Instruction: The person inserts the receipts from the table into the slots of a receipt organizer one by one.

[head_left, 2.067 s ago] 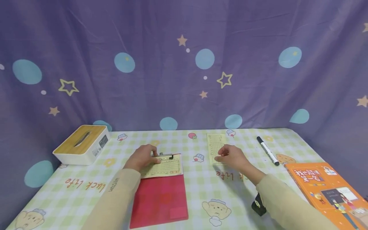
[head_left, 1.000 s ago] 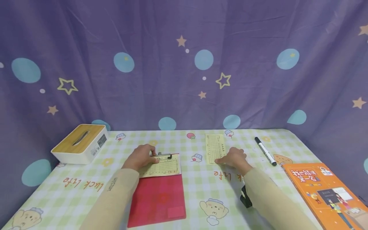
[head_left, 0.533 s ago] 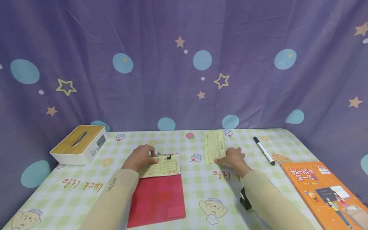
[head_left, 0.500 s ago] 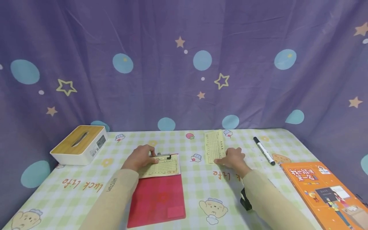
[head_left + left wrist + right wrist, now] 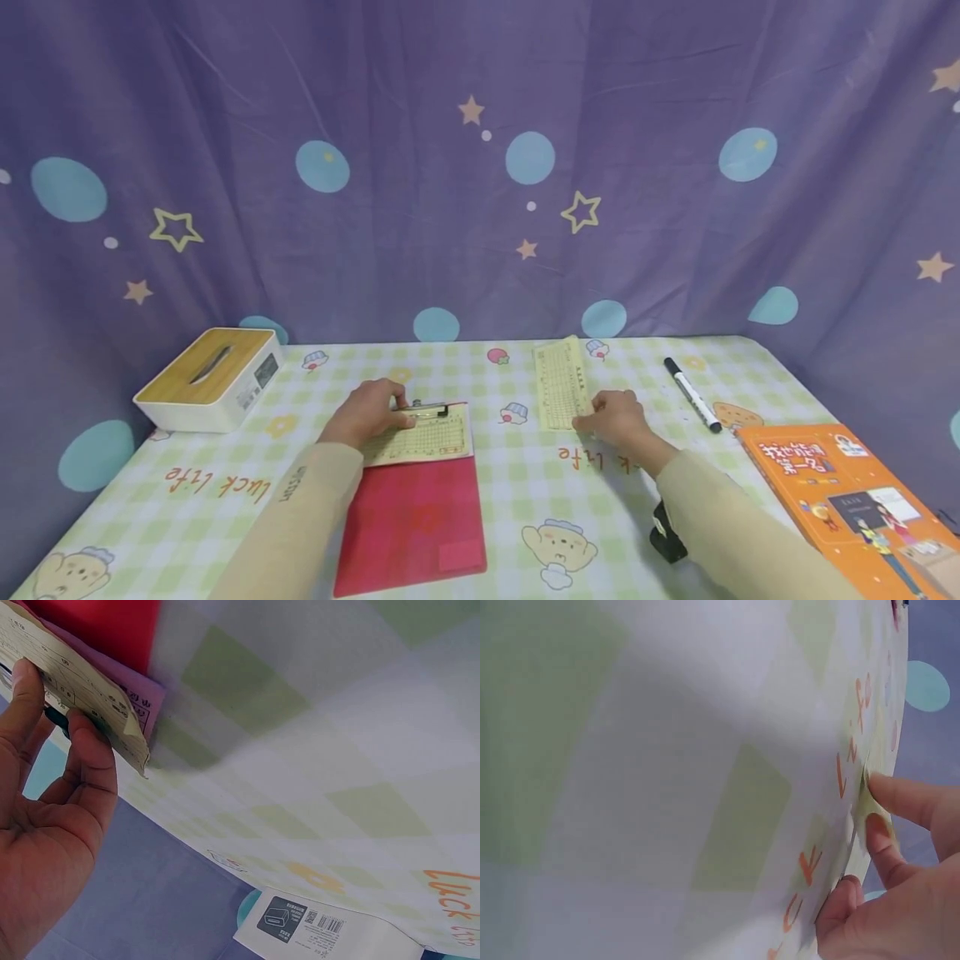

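On the left half of the table lies a red clipboard (image 5: 408, 529) with a metal clip (image 5: 431, 410) along its far edge. Yellow printed forms (image 5: 431, 439) lie under that clip, their edge curling up in the left wrist view. My left hand (image 5: 369, 412) pinches the clip, thumb over the forms and fingers behind. Right of it lies a loose yellow form (image 5: 558, 387), its far right corner raised off the cloth. With thumb and fingers my right hand (image 5: 618, 419) pinches this form's near right corner; in the right wrist view the form's edge (image 5: 866, 814) sits between the fingertips.
A white tissue box with a wooden lid (image 5: 217, 379) stands at the far left. To the right lie a black-and-white marker (image 5: 692, 394) and an orange book (image 5: 847, 500). A black object (image 5: 666, 537) shows by my right sleeve. A purple curtain (image 5: 480, 208) hangs behind.
My right hand came onto the loose form, first with thumb on its near edge, and has now shifted right to its corner. The form's far corner has risen. My left hand stays put.
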`<state>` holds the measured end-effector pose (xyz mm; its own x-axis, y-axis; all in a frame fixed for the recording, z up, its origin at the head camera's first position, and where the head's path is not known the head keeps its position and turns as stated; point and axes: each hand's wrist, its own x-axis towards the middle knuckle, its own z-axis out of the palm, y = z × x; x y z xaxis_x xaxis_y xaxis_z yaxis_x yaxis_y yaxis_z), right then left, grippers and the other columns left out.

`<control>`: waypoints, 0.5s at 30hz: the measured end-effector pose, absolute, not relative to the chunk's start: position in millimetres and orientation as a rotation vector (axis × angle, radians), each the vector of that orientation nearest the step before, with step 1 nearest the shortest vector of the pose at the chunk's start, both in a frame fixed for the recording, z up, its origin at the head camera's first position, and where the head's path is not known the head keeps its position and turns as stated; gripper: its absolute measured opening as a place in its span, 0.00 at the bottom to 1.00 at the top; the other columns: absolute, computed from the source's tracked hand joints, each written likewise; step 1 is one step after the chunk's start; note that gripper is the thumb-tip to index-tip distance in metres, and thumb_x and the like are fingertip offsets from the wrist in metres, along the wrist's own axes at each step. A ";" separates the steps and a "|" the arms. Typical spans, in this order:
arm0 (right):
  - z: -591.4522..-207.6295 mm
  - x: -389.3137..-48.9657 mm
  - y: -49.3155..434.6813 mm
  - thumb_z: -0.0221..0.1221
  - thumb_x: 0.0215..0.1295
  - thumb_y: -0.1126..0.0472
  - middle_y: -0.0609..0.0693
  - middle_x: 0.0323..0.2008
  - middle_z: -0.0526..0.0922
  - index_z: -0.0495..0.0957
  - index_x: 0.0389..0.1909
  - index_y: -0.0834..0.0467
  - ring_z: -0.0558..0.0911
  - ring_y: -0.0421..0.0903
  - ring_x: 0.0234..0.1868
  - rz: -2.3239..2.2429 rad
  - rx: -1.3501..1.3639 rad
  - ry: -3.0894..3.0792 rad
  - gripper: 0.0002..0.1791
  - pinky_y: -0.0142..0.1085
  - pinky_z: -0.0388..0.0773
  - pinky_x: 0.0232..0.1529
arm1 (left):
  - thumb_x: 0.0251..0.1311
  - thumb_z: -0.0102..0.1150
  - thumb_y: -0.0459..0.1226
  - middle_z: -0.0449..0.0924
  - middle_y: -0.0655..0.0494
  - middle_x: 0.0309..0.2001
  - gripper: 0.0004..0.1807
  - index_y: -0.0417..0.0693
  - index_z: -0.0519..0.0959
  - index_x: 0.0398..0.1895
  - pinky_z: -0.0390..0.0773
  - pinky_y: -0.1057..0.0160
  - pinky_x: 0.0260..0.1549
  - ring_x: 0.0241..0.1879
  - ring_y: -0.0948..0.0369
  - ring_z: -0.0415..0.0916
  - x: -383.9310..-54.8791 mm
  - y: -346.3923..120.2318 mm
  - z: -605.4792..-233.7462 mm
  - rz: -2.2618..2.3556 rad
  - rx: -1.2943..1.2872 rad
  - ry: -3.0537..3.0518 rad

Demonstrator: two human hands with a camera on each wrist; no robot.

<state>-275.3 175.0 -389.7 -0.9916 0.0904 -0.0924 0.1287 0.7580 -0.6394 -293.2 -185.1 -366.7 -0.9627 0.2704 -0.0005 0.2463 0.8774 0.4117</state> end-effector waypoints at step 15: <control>-378.5 -265.4 210.9 0.53 0.77 0.58 0.70 0.48 0.82 0.69 0.52 0.67 0.85 0.55 0.38 -1.297 0.099 2.932 0.14 0.45 0.80 0.39 | 0.57 0.74 0.36 0.82 0.50 0.38 0.10 0.44 0.80 0.28 0.74 0.51 0.39 0.33 0.55 0.71 -291.8 -184.9 -363.3 0.656 0.412 2.975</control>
